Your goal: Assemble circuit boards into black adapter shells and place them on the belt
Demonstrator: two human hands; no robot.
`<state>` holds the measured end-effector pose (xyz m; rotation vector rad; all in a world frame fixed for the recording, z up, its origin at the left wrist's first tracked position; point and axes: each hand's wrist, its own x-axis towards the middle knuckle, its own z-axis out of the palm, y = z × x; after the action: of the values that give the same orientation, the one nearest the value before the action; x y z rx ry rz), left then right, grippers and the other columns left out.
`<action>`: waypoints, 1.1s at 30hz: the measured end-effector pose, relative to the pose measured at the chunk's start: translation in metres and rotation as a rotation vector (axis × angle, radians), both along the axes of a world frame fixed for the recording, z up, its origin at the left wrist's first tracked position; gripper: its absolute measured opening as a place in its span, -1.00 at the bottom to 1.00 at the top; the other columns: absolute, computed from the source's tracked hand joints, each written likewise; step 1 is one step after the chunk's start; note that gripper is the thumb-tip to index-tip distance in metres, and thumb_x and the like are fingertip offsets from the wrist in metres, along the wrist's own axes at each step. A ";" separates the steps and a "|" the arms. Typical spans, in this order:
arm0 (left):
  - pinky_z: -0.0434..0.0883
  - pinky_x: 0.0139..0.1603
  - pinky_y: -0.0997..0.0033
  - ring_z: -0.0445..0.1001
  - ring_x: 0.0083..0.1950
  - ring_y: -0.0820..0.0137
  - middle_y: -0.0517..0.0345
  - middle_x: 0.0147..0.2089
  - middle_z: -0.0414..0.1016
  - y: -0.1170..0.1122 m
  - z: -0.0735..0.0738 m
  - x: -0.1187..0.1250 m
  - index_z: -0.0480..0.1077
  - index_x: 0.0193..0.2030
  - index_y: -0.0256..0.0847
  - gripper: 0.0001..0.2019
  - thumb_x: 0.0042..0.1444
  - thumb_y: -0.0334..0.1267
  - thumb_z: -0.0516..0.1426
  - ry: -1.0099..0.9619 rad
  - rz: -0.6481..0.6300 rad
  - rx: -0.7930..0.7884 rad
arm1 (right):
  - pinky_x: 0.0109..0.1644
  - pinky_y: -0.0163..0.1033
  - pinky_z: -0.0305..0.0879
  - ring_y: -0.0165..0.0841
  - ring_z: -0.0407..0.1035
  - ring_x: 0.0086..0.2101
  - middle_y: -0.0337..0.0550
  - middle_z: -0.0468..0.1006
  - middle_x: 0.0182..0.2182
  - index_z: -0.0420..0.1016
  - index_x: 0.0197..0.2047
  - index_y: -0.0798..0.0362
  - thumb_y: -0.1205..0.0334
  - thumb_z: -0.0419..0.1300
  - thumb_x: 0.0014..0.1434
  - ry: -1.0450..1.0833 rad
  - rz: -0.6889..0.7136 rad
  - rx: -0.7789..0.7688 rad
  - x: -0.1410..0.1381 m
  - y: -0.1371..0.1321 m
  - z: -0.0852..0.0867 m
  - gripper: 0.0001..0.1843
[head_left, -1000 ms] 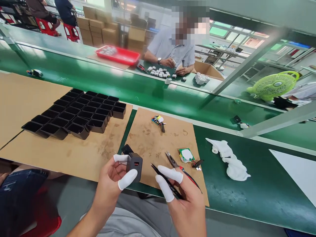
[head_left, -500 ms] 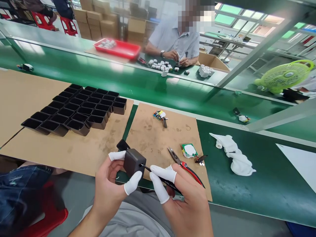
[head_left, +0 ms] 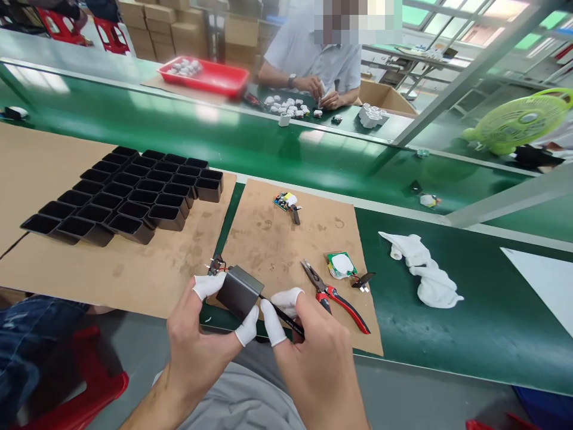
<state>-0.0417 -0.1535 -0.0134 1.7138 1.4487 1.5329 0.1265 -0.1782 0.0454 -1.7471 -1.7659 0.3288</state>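
My left hand (head_left: 201, 334), with white finger cots on thumb and forefinger, is closed round a small black charger housing (head_left: 237, 291) held low over the cardboard mat's (head_left: 277, 245) near edge. Red wires and a metal part stick out at the housing's far left corner. My right hand (head_left: 308, 352), also in finger cots, pinches a thin black tool (head_left: 286, 321) whose tip goes into the housing's right side. Red-handled pliers (head_left: 333, 295) lie on the mat just right of my hands.
Rows of empty black housings (head_left: 129, 194) stand on cardboard at the left. A circuit board (head_left: 285, 203), a green-white part (head_left: 340, 264) and white gloves (head_left: 421, 269) lie beyond. Across the green belt (head_left: 179, 128) a person handles white parts beside a red tray (head_left: 206, 74). A green fan (head_left: 519, 122) stands right.
Both hands came together and closer to me. The tool's tip, first apart from the housing, now sits inside it. The housing has been turned, and wires now show at its far corner.
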 end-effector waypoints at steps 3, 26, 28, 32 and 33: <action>0.64 -0.04 0.28 0.65 -0.07 0.22 0.08 -0.03 0.62 0.001 -0.002 -0.002 0.53 0.17 -0.11 -0.48 0.10 -0.29 0.55 0.048 0.010 0.063 | -0.30 -0.18 0.46 -0.19 0.63 -0.28 -0.03 0.77 -0.17 0.64 0.12 0.00 0.23 0.13 0.52 0.102 0.079 -0.126 0.002 0.006 -0.005 -0.73; 0.67 -0.02 0.21 0.74 -0.16 0.14 0.12 -0.12 0.77 -0.003 -0.010 -0.019 0.64 -0.03 -0.09 -0.38 -0.25 -0.29 0.70 0.089 0.047 -0.015 | -0.36 -0.20 0.13 -0.34 0.25 -0.45 -0.28 0.47 -0.46 0.44 -0.33 -0.05 0.23 0.04 0.55 0.479 0.119 -0.280 -0.007 -0.003 -0.026 -0.64; 0.67 -0.02 0.20 0.74 -0.18 0.15 0.12 -0.13 0.77 -0.003 -0.010 -0.020 0.64 -0.03 -0.09 -0.39 -0.25 -0.27 0.70 0.107 0.055 -0.013 | -0.35 -0.19 0.14 -0.34 0.26 -0.45 -0.27 0.47 -0.46 0.43 -0.34 -0.05 0.22 0.04 0.55 0.489 0.120 -0.289 -0.007 -0.004 -0.028 -0.63; 0.66 -0.02 0.22 0.73 -0.21 0.18 0.15 -0.15 0.77 -0.004 -0.010 -0.023 0.63 -0.02 -0.08 -0.43 -0.17 -0.21 0.69 0.186 0.072 0.018 | -0.36 -0.18 0.10 -0.36 0.21 -0.46 -0.31 0.41 -0.48 0.40 -0.36 -0.05 0.23 0.04 0.55 0.490 0.117 -0.274 -0.007 -0.005 -0.028 -0.63; 0.65 -0.01 0.22 0.73 -0.22 0.19 0.15 -0.15 0.77 -0.004 -0.011 -0.023 0.63 -0.02 -0.08 -0.43 -0.16 -0.21 0.69 0.195 0.071 0.021 | -0.36 -0.18 0.09 -0.36 0.20 -0.46 -0.31 0.41 -0.48 0.39 -0.36 -0.05 0.23 0.05 0.55 0.492 0.118 -0.268 -0.007 -0.005 -0.028 -0.63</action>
<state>-0.0649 -0.1574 -0.0240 1.8876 1.6094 1.4551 0.1190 -0.1835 0.0172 -1.5603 -1.5117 0.9937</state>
